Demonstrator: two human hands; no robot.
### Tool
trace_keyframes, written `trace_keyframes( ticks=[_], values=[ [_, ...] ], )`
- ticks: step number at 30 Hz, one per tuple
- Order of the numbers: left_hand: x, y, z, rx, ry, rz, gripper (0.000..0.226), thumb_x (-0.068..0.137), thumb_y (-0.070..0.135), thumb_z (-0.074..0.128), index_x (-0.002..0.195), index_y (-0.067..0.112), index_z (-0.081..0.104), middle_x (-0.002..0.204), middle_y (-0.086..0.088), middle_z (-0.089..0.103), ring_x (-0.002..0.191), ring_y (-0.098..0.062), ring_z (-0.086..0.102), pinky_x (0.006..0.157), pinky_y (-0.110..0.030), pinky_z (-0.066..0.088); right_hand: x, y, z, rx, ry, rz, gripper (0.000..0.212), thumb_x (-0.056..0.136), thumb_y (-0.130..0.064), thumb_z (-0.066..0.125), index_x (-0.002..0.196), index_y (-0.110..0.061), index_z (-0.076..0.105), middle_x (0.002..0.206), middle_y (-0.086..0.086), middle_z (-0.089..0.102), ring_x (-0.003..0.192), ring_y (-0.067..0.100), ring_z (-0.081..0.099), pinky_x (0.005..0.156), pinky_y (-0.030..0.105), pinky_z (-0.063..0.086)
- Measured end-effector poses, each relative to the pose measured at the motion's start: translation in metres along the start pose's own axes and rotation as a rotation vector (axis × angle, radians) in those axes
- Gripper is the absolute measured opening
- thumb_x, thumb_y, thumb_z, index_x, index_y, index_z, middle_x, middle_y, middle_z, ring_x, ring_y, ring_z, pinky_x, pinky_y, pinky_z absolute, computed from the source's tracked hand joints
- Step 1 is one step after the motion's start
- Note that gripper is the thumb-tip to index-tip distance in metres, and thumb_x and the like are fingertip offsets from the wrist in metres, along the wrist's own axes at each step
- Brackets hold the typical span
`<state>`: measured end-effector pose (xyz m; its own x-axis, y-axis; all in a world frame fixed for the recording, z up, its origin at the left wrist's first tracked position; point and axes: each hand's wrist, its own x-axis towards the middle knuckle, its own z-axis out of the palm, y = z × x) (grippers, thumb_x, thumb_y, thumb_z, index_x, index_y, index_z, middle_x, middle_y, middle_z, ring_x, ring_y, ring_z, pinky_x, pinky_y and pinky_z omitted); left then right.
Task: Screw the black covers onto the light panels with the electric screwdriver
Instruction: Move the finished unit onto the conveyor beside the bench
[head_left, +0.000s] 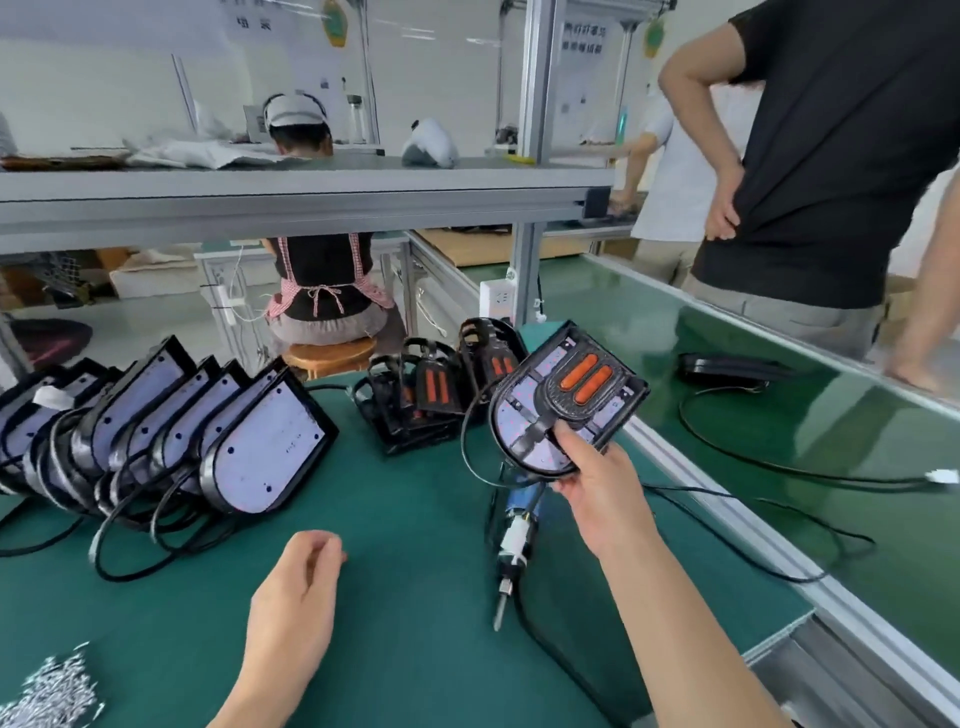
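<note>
My right hand (597, 488) grips the rounded end of a light panel (524, 415) and holds it tilted above the green mat. A black cover (587, 384) with two orange strips sits on that panel. My left hand (296, 597) hovers over the mat with its fingers loosely curled, holding nothing. The electric screwdriver (514, 545) lies on the mat below the held panel, bit pointing toward me. Several bare light panels (265, 441) lean in a row at the left. Several black covers (436, 395) with orange strips stand in a stack behind the centre.
A heap of silver screws (47, 696) lies at the bottom left corner. Black cables (753, 525) trail across the mat and onto the green conveyor belt (779, 415) at the right. A person in a black shirt (810, 156) stands beyond the conveyor. A metal shelf (291, 197) spans overhead.
</note>
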<state>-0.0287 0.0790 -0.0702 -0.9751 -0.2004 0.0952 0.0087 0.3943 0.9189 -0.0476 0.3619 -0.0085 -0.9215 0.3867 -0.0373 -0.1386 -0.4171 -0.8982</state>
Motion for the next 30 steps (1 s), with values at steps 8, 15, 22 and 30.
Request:
trace_keyframes(
  ticks=[8, 15, 22, 30],
  values=[
    [0.006, -0.008, 0.004, 0.054, 0.044, 0.064, 0.017, 0.096, 0.027, 0.059, 0.086, 0.041, 0.061, 0.083, 0.023, 0.072, 0.086, -0.002, 0.06, 0.076, -0.033, 0.042, 0.037, -0.041, -0.08, 0.065, 0.266, -0.084, 0.014, 0.099, -0.01, 0.064, 0.11, -0.018, 0.065, 0.101, 0.002, 0.074, 0.087, 0.018, 0.067, 0.07, 0.03, 0.05],
    [0.023, -0.042, 0.012, 0.134, 0.117, 0.167, 0.012, 0.094, 0.03, 0.063, 0.097, 0.041, 0.063, 0.084, 0.034, 0.067, 0.077, 0.013, 0.059, 0.064, 0.005, 0.035, 0.059, -0.075, -0.162, 0.104, 0.537, -0.103, 0.027, 0.098, -0.012, 0.066, 0.123, -0.013, 0.055, 0.117, 0.008, 0.068, 0.082, 0.013, 0.066, 0.065, 0.028, 0.051],
    [0.049, -0.08, 0.02, -0.055, 0.142, 0.237, 0.032, 0.08, 0.055, 0.054, 0.096, 0.03, 0.066, 0.083, 0.019, 0.071, 0.079, -0.012, 0.068, 0.078, -0.027, 0.051, 0.075, -0.095, -0.229, 0.12, 0.793, -0.053, 0.044, 0.099, -0.014, 0.065, 0.14, -0.008, 0.053, 0.139, 0.009, 0.061, 0.115, 0.021, 0.062, 0.082, 0.031, 0.051],
    [0.054, -0.088, 0.017, -0.031, 0.126, 0.16, 0.043, 0.076, 0.06, 0.057, 0.104, 0.028, 0.067, 0.081, 0.011, 0.071, 0.073, -0.004, 0.066, 0.07, -0.018, 0.051, 0.091, -0.088, -0.257, 0.253, 0.938, -0.04, 0.044, 0.098, -0.012, 0.062, 0.14, -0.01, 0.049, 0.143, 0.011, 0.053, 0.107, 0.021, 0.057, 0.083, 0.029, 0.051]
  ],
)
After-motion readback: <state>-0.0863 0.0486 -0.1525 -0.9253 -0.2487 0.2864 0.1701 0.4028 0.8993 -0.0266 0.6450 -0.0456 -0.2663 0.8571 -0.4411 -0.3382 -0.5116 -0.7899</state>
